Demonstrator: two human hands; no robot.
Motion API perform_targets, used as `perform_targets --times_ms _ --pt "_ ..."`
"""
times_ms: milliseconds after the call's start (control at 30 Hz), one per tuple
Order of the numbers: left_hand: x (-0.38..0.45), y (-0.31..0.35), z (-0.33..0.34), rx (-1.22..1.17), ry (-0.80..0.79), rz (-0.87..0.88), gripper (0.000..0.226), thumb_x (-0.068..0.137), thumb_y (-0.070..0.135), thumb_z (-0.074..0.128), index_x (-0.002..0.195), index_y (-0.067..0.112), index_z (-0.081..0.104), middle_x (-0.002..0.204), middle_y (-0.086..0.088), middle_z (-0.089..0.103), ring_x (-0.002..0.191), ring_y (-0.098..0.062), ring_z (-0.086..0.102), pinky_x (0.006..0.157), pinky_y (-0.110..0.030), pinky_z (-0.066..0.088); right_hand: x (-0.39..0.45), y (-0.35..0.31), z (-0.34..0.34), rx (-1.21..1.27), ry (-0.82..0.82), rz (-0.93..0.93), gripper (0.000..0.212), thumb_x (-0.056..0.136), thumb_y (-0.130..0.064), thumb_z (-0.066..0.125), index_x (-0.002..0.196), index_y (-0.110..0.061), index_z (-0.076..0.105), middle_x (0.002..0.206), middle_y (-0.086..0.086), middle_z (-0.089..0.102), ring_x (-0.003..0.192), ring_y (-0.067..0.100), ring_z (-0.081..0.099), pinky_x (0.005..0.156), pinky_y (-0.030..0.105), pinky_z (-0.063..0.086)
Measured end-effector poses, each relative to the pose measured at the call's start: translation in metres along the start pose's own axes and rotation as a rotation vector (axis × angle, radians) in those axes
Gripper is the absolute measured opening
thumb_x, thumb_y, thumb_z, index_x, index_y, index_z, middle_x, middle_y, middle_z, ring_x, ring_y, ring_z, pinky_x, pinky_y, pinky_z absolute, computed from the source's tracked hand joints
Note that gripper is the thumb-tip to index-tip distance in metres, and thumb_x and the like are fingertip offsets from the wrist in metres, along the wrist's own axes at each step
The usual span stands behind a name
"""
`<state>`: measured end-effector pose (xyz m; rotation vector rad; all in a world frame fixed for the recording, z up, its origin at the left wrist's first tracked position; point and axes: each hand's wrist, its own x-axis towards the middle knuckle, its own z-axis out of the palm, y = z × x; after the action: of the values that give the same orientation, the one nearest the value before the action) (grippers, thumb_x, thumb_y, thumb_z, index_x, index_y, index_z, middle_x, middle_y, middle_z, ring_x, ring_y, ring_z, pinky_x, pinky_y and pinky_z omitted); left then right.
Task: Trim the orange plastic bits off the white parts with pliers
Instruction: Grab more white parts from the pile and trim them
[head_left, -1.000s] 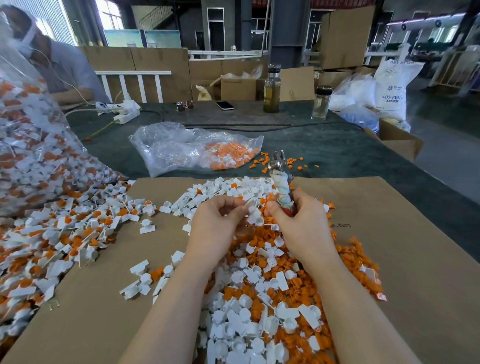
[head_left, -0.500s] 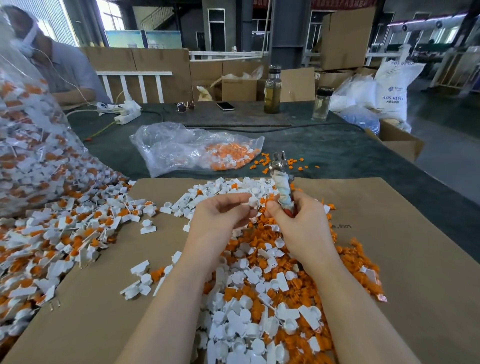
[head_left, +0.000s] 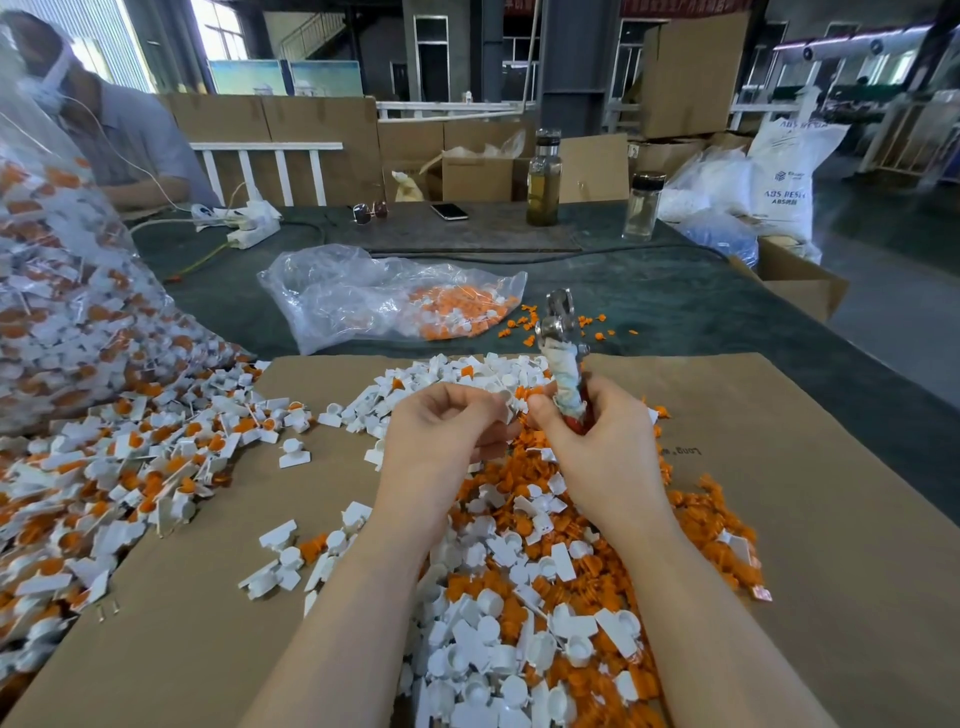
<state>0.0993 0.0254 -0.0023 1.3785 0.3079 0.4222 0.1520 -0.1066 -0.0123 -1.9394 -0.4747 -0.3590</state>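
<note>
From the head camera, a worker's right hand (head_left: 597, 441) grips a pair of pliers (head_left: 563, 358) by cloth-wrapped handles, the metal head pointing up and away above centre frame, seemingly parked clear of the work. The left hand (head_left: 452, 431) pinches a small white part (head_left: 506, 402) at its fingertips just beside the pliers' handles, apparently readying it for a cut. Below the hands, a pile of white parts and orange bits (head_left: 545, 571) lies on a cardboard sheet (head_left: 831, 519) that protects the worktop (head_left: 701, 306). A bulging clear bag (head_left: 67, 312) at left spills untrimmed pieces within reach. A white sack (head_left: 784, 176) at upper right reads "ABS RESIN"; print on the cardboard is too small to read.
</note>
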Motion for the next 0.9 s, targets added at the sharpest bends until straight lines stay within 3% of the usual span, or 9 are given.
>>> perform_targets --times_ms 133,333,567,700,900 --pt "-0.0022 -0.0004 0.0049 0.046 -0.002 0.02 0.004 0.088 0.007 0.072 0.087 0.004 0.069 0.075 -0.012 0.075 0.071 -0.02 0.075 0.063 -0.027 0.061 -0.0002 0.0003 -0.0002 -0.043 0.008 -0.011 0.016 0.087 -0.037 0.067 0.094 -0.023 0.063 0.076 -0.016 0.063 0.073 -0.003 0.06 0.056 0.011 0.043" --pt "-0.003 0.0011 0.0047 0.083 0.023 0.063 0.008 0.084 0.006 0.076 0.089 0.01 0.073 0.075 -0.008 0.076 0.071 -0.021 0.075 0.063 -0.025 0.06 -0.0035 -0.0016 0.0014 -0.155 0.063 -0.086 0.017 0.086 -0.029 0.071 0.085 -0.027 0.054 0.065 -0.019 0.053 0.065 -0.001 0.056 0.051 0.011 0.038" --pt "-0.006 0.0041 0.0098 0.176 0.091 0.139 0.014 0.079 0.014 0.083 0.075 0.025 0.076 0.07 0.002 0.075 0.071 -0.016 0.074 0.068 -0.025 0.061 -0.0065 -0.0054 0.0019 -0.2 0.129 -0.119 0.02 0.084 -0.028 0.072 0.084 -0.028 0.053 0.061 -0.02 0.049 0.056 0.001 0.053 0.049 0.011 0.031" --pt "-0.0078 0.0057 0.0104 0.217 0.092 0.153 0.012 0.079 0.019 0.083 0.075 0.028 0.077 0.07 0.005 0.075 0.073 -0.018 0.073 0.069 -0.027 0.062 -0.0067 -0.0051 0.0024 -0.214 0.121 -0.121 0.021 0.083 -0.026 0.072 0.08 -0.025 0.051 0.059 -0.016 0.049 0.054 0.004 0.052 0.048 0.017 0.03" --pt "-0.0087 0.006 0.0082 0.278 0.061 0.172 0.009 0.081 0.015 0.08 0.08 0.024 0.078 0.071 0.007 0.075 0.073 -0.015 0.073 0.07 -0.024 0.061 -0.0062 -0.0052 0.001 -0.225 0.086 -0.116 0.02 0.083 -0.027 0.072 0.081 -0.027 0.052 0.059 -0.018 0.049 0.055 0.002 0.052 0.048 0.011 0.028"
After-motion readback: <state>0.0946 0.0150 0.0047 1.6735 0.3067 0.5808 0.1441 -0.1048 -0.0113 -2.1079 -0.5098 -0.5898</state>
